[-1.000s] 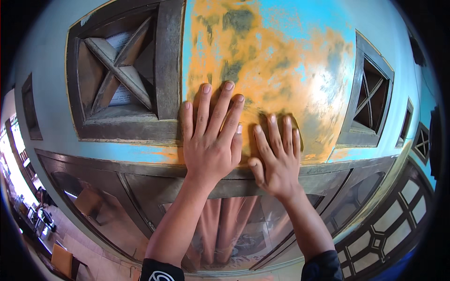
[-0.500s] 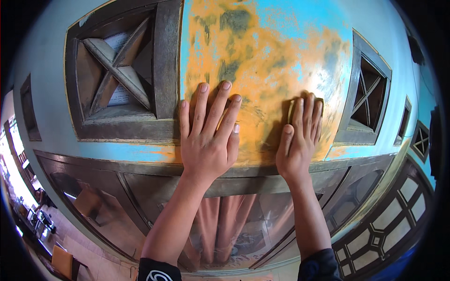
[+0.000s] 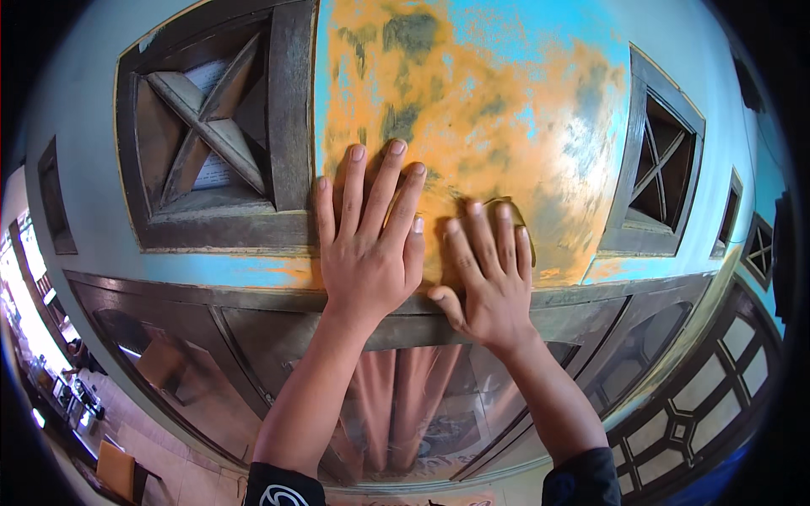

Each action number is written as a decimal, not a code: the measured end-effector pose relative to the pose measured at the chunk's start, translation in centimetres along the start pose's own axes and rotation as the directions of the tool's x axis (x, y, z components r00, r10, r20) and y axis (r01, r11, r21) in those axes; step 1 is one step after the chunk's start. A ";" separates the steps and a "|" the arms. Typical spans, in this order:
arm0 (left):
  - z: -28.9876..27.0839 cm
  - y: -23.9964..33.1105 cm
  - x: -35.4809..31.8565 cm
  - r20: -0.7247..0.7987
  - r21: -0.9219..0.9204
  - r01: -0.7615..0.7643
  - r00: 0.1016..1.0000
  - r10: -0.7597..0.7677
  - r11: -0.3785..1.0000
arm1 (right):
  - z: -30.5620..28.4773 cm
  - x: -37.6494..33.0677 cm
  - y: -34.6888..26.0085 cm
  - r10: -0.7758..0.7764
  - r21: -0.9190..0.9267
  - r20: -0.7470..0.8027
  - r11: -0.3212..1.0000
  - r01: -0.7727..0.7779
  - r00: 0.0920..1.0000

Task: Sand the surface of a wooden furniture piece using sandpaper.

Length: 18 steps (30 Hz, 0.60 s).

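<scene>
- Hands lie flat on a wall (image 3: 506, 101): our left hand (image 3: 367, 244) presses its palm against the orange, worn paint, fingers spread wide and pointing up, holding nothing.
- Our right hand (image 3: 489, 278) sits just beside it, touching the same orange patch (image 3: 472, 143), fingers a little apart; under its fingertips we see the edge of a small brownish piece (image 3: 516, 221), likely sandpaper, though we cannot tell for sure.
- Left of our left hand we see a wooden vent frame (image 3: 291, 126) with crossed slats (image 3: 211, 131) set inside it.
- Right of our right hand, well apart, stands a second vent frame (image 3: 641, 169), dark inside, with thin crossed bars.
- Below both wrists runs a wooden beam (image 3: 253, 295), and under it glass panes (image 3: 169, 354) with a pinkish curtain (image 3: 396, 405) behind them.
</scene>
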<state>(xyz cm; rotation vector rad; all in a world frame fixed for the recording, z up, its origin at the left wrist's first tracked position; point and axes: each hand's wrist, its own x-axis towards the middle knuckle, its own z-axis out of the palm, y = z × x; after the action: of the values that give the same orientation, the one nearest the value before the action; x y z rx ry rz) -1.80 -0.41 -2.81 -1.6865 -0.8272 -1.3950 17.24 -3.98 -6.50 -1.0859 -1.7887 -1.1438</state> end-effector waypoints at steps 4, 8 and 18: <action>0.2 -0.3 -0.5 0.016 0.008 -0.003 1.000 0.002 1.000 | -0.2 2.3 4.2 0.177 -0.008 -0.249 0.983 -0.185 0.952; 0.1 -0.3 -0.2 -0.021 0.028 -0.018 1.000 0.018 0.999 | 0.3 1.0 1.4 0.173 -0.001 -0.157 0.985 -0.175 0.972; -0.2 -0.2 -0.3 -0.009 0.028 -0.032 0.999 0.032 0.999 | -0.3 0.9 1.9 0.195 -0.013 -0.211 0.979 -0.202 0.958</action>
<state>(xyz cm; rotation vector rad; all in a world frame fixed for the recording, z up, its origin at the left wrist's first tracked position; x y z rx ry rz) -2.14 -0.53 -3.04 -1.6635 -0.8071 -1.3631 18.70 -3.52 -5.02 -1.0948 -1.4687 -1.1244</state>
